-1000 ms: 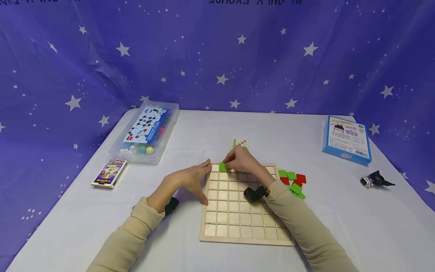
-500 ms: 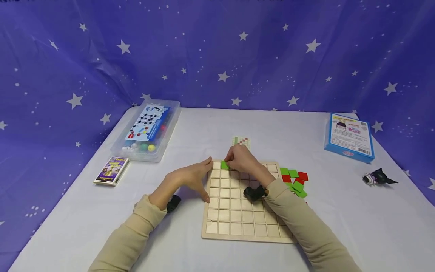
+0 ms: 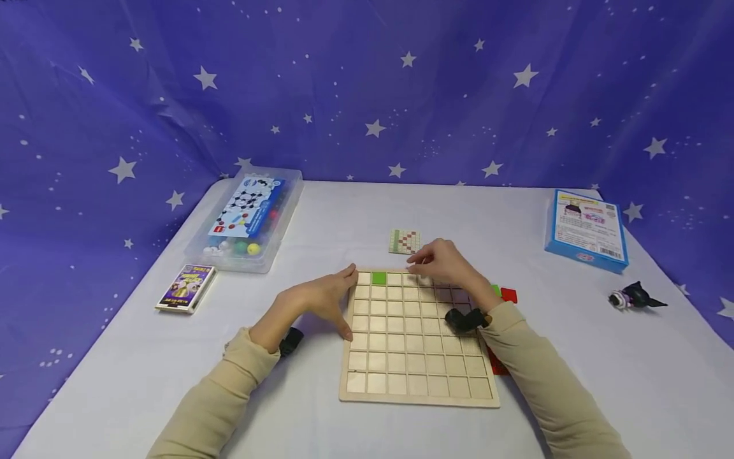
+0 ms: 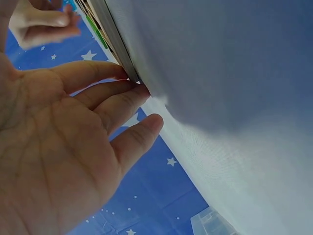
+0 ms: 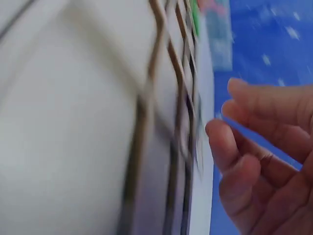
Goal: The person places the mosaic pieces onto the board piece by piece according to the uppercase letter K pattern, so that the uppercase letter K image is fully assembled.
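A pale wooden grid board (image 3: 395, 345) lies flat on the white table, with one green square tile (image 3: 379, 278) in the second cell of its far row. My left hand (image 3: 318, 299) spans the board's left side, thumb and fingers spread and fairly straight against the edge; the left wrist view has its fingertips (image 4: 142, 90) right at the board's rim. Over the far rim, right of the green tile, hovers my right hand (image 3: 447, 262). Its fingers (image 5: 239, 88) are loosely bent, and nothing shows between them in the right wrist view.
Beyond the board lies a small patterned card (image 3: 404, 241). Red tiles (image 3: 508, 295) and green ones sit to the right, partly behind my right forearm. A clear plastic case (image 3: 246, 220) and small box (image 3: 186, 289) stand left; a blue box (image 3: 587, 231) and black figurine (image 3: 636, 297) right.
My right hand has let go of the green tile, which stays in its cell, and moved right along the far rim. The patterned card is now uncovered. My left hand stays at the board's edge.
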The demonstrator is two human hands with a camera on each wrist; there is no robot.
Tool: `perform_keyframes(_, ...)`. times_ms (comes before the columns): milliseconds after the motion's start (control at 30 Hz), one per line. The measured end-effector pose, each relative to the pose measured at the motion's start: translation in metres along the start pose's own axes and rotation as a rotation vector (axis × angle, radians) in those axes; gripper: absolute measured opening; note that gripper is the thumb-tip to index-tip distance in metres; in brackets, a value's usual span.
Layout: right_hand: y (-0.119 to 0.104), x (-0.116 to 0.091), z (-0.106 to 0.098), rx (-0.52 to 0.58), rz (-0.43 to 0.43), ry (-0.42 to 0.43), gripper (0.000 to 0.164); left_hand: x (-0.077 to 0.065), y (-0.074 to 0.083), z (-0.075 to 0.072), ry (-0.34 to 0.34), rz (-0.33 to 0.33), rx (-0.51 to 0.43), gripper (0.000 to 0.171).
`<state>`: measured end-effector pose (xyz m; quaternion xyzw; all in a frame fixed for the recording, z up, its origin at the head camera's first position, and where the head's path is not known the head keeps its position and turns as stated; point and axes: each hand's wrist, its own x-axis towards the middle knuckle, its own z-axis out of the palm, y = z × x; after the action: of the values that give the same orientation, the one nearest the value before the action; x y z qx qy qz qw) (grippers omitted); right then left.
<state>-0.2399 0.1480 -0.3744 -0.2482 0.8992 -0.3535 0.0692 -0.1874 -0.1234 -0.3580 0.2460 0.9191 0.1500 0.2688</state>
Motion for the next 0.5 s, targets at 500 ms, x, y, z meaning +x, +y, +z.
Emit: perform_keyframes(500, 0.088, -0.072, -0.071, 0.195, 0.218, 0.009, 0.030, -0.002, -0.003, -0.002, -0.002, 0.020, -0.002, 0.126)
